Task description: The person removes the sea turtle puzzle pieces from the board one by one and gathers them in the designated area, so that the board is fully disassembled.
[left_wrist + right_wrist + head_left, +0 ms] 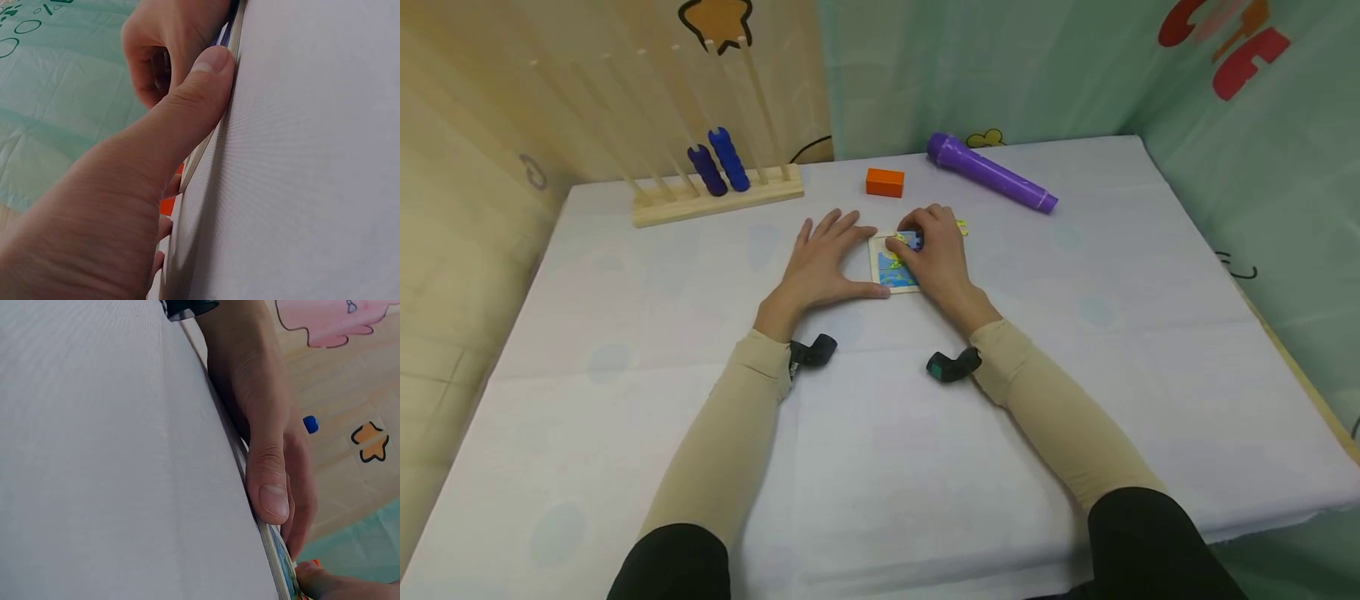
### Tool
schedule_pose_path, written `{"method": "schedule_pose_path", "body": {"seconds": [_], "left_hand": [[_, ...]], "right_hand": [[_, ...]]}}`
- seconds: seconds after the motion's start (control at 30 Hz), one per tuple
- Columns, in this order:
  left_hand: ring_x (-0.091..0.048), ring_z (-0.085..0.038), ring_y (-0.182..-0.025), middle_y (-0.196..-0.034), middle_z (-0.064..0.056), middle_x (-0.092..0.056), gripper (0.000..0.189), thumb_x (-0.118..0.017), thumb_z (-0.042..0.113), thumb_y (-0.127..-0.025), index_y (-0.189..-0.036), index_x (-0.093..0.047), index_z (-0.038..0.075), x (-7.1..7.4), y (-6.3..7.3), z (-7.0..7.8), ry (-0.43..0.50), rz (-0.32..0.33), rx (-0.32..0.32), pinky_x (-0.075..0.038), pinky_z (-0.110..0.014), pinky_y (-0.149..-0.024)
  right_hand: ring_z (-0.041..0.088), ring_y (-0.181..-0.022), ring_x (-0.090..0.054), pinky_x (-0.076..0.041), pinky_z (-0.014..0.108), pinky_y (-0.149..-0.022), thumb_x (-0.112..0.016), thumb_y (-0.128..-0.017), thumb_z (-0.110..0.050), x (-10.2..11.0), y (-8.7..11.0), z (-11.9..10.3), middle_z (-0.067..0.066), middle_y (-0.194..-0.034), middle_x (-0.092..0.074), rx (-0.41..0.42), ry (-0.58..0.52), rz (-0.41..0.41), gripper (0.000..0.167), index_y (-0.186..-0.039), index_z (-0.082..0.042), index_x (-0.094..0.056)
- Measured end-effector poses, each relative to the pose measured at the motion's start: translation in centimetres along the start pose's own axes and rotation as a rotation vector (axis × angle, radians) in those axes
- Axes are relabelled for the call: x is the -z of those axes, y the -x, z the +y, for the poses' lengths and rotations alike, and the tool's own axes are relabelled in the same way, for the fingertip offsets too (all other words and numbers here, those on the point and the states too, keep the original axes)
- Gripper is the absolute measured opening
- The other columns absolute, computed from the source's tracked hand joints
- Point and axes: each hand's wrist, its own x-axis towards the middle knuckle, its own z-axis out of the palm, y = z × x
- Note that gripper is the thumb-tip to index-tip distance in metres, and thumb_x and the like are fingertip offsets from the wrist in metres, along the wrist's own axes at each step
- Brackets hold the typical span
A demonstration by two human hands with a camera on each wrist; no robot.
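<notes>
A small jigsaw puzzle (892,276) with a blue and yellow picture lies in a pale wooden frame (874,265) on the table. My left hand (822,265) spreads around the frame's left side, thumb on the near edge and index finger at the far corner. The left thumb (209,65) presses along that edge in the left wrist view. Over the puzzle's right part, my right hand (942,254) pinches a blue puzzle piece (912,239) between thumb and index finger. Its other fingers curl in, and the hand covers the frame's right side.
Partly hidden behind the right hand is a yellow piece (962,227). Farther back lie an orange block (884,182) and a purple toy microphone (992,172). A wooden peg rack (718,207) with blue pieces stands back left. Curtains hang behind the white-covered table (865,467).
</notes>
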Motion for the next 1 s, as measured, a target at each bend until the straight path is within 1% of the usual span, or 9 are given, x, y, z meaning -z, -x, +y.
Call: {"method": "schedule_pose_path", "body": {"seconds": [0.17,0.33,0.43,0.53,0.63,0.73,0.83,1.0], "left_hand": [[-0.007,-0.029,-0.165,-0.177,-0.002,-0.022,0.102,-0.077,0.08,-0.075,-0.159,-0.046,0.031,0.1,-0.1,0.0,-0.004,0.003,-0.003,0.006,-0.058,-0.132],[-0.007,-0.029,-0.165,-0.176,-0.003,-0.023,0.102,-0.078,0.079,-0.075,-0.159,-0.046,0.031,0.1,0.0,0.0,0.003,0.01,-0.002,0.006,-0.059,-0.132],[-0.007,-0.029,-0.165,-0.176,-0.003,-0.023,0.102,-0.078,0.078,-0.075,-0.159,-0.046,0.031,0.1,0.0,0.1,0.003,0.012,-0.002,0.006,-0.058,-0.132],[-0.007,-0.029,-0.165,-0.176,-0.002,-0.023,0.102,-0.078,0.078,-0.075,-0.159,-0.046,0.031,-0.1,0.0,0.0,0.002,0.004,0.001,0.006,-0.058,-0.132],[-0.006,-0.029,-0.165,-0.177,-0.002,-0.022,0.103,-0.078,0.078,-0.075,-0.16,-0.045,0.03,-0.1,0.0,0.0,0.006,0.0,0.005,0.007,-0.058,-0.132],[-0.006,-0.029,-0.165,-0.177,-0.002,-0.022,0.103,-0.078,0.078,-0.075,-0.16,-0.045,0.031,-0.2,0.0,-0.1,0.011,0.0,0.005,0.007,-0.057,-0.132],[-0.005,-0.028,-0.165,-0.177,-0.002,-0.022,0.103,-0.078,0.079,-0.074,-0.16,-0.045,0.031,-0.3,0.0,-0.2,0.013,0.002,0.003,0.007,-0.057,-0.132],[-0.006,-0.029,-0.165,-0.177,-0.001,-0.022,0.104,-0.078,0.079,-0.075,-0.16,-0.045,0.03,-0.1,0.0,-0.2,0.01,0.008,-0.008,0.007,-0.057,-0.132]], "right_hand": [[0.025,-0.099,-0.062,-0.049,0.034,-0.087,-0.077,-0.098,-0.019,0.2,-0.2,0.3,0.012,-0.108,-0.067,-0.004,-0.111,0.017,0.02,-0.112,-0.006,-0.073],[0.02,-0.096,-0.066,-0.054,0.028,-0.086,-0.079,-0.096,-0.018,0.7,-0.4,0.6,0.009,-0.109,-0.073,-0.023,-0.207,0.07,0.023,-0.115,-0.007,-0.072],[0.017,-0.094,-0.067,-0.056,0.024,-0.086,-0.083,-0.093,-0.019,1.2,-0.4,0.8,0.008,-0.108,-0.073,-0.073,-0.264,0.125,0.028,-0.114,-0.007,-0.069],[0.016,-0.091,-0.065,-0.055,0.022,-0.084,-0.086,-0.09,-0.021,1.9,-0.4,1.0,0.006,-0.105,-0.072,-0.139,-0.305,0.177,0.031,-0.11,-0.007,-0.067],[0.016,-0.089,-0.061,-0.05,0.021,-0.086,-0.086,-0.09,-0.025,2.8,-0.4,1.4,0.005,-0.102,-0.072,-0.192,-0.295,0.207,0.027,-0.104,-0.008,-0.071],[0.015,-0.09,-0.058,-0.046,0.022,-0.085,-0.084,-0.093,-0.026,3.9,-0.5,2.3,0.005,-0.101,-0.072,-0.214,-0.262,0.22,0.022,-0.102,-0.008,-0.074],[0.013,-0.093,-0.058,-0.046,0.022,-0.086,-0.079,-0.097,-0.026,5.0,-0.6,3.6,0.005,-0.105,-0.073,-0.243,-0.232,0.213,0.02,-0.106,-0.008,-0.076],[0.011,-0.095,-0.062,-0.048,0.018,-0.085,-0.071,-0.102,-0.018,6.7,-0.4,5.7,0.007,-0.112,-0.074,-0.289,-0.211,0.222,0.017,-0.114,-0.007,-0.075]]}}
